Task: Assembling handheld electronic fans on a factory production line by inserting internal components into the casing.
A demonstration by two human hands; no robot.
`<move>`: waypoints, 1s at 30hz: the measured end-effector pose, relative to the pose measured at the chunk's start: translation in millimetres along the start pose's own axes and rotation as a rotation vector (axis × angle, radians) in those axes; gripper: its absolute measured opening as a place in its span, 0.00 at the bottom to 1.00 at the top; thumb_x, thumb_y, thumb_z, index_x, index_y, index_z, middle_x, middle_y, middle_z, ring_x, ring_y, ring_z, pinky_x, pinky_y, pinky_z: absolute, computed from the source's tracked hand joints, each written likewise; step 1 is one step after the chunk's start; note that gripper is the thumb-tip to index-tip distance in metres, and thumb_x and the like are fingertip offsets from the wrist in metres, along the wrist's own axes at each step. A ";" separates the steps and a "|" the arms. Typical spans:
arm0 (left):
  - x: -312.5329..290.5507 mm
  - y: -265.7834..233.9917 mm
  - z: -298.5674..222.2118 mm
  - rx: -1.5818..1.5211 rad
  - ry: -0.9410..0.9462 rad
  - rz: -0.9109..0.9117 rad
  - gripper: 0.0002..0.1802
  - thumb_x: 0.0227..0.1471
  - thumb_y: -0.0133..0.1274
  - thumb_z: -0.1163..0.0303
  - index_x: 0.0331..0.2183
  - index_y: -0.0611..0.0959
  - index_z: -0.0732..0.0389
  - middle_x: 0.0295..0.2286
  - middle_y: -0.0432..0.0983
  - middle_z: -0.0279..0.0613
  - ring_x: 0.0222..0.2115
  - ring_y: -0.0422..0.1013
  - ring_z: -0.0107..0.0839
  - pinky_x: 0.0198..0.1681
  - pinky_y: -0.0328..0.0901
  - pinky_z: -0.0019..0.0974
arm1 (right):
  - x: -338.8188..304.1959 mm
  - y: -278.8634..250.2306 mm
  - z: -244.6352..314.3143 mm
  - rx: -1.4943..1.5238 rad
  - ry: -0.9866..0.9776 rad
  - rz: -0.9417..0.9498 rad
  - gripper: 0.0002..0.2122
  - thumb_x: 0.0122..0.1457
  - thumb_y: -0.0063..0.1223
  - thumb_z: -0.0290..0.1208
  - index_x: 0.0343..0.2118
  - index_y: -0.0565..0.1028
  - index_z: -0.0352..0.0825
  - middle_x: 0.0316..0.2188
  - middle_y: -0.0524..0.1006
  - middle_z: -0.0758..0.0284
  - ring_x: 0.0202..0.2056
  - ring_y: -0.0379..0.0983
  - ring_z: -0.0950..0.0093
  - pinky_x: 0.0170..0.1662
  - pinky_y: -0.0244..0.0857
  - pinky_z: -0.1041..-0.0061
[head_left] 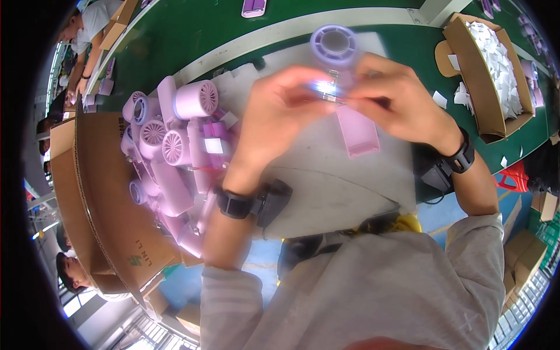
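A pink-purple handheld fan [357,137] lies on a pale foam pad [315,192], its round head [335,42] away from me and its handle showing a hollow tray-like shell. Over the neck of the fan, both hands meet at a small part with a bright white-blue light [326,87]; glare and blur hide its exact kind. From the left, my left hand [271,114] pinches this lit part between thumb and fingers. My right hand [402,96] is closed at its other side, fingertips pressed together near the handle; what they grip is partly hidden.
Left of the pad, many similar fan bodies [169,149] are piled by an open cardboard box [111,204]. A carton of white paper slips [496,70] stands at the right on the green table [408,55], loose slips beside it. Another person [96,29] works at far left.
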State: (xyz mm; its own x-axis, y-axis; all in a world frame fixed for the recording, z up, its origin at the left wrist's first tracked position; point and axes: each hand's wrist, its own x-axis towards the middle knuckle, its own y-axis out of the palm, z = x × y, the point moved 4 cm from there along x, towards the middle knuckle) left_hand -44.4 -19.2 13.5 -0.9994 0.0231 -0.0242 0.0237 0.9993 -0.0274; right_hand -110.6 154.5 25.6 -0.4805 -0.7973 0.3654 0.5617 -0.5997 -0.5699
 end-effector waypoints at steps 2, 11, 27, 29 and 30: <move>-0.1 0.0 -0.9 0.022 0.007 0.001 0.16 0.46 0.60 0.82 0.41 0.80 0.66 0.34 0.80 0.40 0.35 0.76 0.24 0.40 0.71 0.28 | 0.5 0.3 -0.1 0.003 -0.040 -0.010 0.05 0.50 0.59 0.18 0.31 0.79 0.30 0.28 0.69 0.65 0.25 0.67 0.74 0.26 0.59 0.75; -2.1 8.5 -0.9 0.114 0.096 0.024 0.20 0.47 0.53 0.83 0.45 0.80 0.64 0.36 0.81 0.38 0.35 0.76 0.24 0.41 0.71 0.29 | 2.1 0.4 1.7 -0.152 -0.072 -0.041 0.07 0.50 0.62 0.20 0.33 0.78 0.31 0.28 0.71 0.65 0.26 0.68 0.71 0.27 0.62 0.75; -2.6 6.6 6.6 0.132 0.086 -0.106 0.18 0.47 0.58 0.79 0.44 0.81 0.66 0.35 0.82 0.42 0.34 0.76 0.24 0.39 0.71 0.28 | 3.4 -1.0 3.4 -0.123 -0.001 -0.178 0.19 0.46 0.67 0.23 0.43 0.76 0.33 0.36 0.76 0.62 0.33 0.75 0.68 0.36 0.71 0.75; -4.0 5.9 7.7 0.130 0.033 -0.125 0.17 0.47 0.59 0.79 0.43 0.82 0.67 0.34 0.82 0.42 0.33 0.76 0.23 0.38 0.71 0.27 | 3.4 -1.4 3.8 -0.136 -0.005 -0.168 0.19 0.46 0.67 0.24 0.42 0.77 0.33 0.36 0.76 0.62 0.33 0.75 0.68 0.36 0.71 0.75; -4.4 5.4 8.1 0.130 0.006 -0.135 0.16 0.47 0.59 0.79 0.42 0.82 0.67 0.34 0.82 0.42 0.33 0.76 0.22 0.37 0.71 0.27 | 3.6 -1.6 4.0 -0.149 -0.010 -0.159 0.18 0.45 0.67 0.24 0.42 0.77 0.33 0.36 0.76 0.62 0.33 0.75 0.68 0.36 0.71 0.75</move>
State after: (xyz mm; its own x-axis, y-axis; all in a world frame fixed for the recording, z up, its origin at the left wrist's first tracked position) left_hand -39.6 -14.1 5.4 -0.9939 -0.1104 -0.0061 -0.1081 0.9814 -0.1585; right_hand -110.6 152.3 30.7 -0.5482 -0.6944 0.4661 0.3735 -0.7019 -0.6065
